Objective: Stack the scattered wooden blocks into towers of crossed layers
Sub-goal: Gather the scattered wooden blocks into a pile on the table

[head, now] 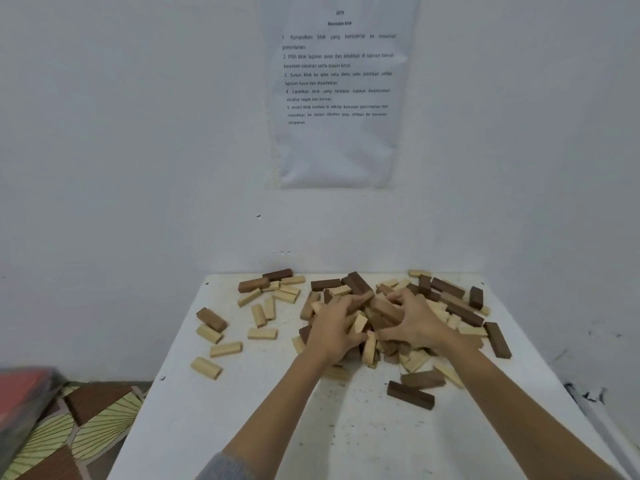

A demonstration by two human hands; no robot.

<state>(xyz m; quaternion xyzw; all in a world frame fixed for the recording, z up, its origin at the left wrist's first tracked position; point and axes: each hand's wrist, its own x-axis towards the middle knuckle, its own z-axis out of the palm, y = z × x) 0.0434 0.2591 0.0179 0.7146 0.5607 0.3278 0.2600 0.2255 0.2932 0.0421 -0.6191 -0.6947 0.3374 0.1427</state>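
**White wall (121,168), white table (242,427), one big jumble**

Taped to the wall is a printed paper sheet (337,98), its lines too blurred to read. My palms hide whatever lies under them, so I cannot count the heap of pale and dark brown rectangular wooden blocks (384,317) at the table's middle. My left hand (334,329) and right hand (417,320) sit close together on it, fingers curled and clutching blocks. At the left edge one brown block (211,319) and three pale blocks (225,349) lie apart. Two dark blocks (410,394) lie nearest me.
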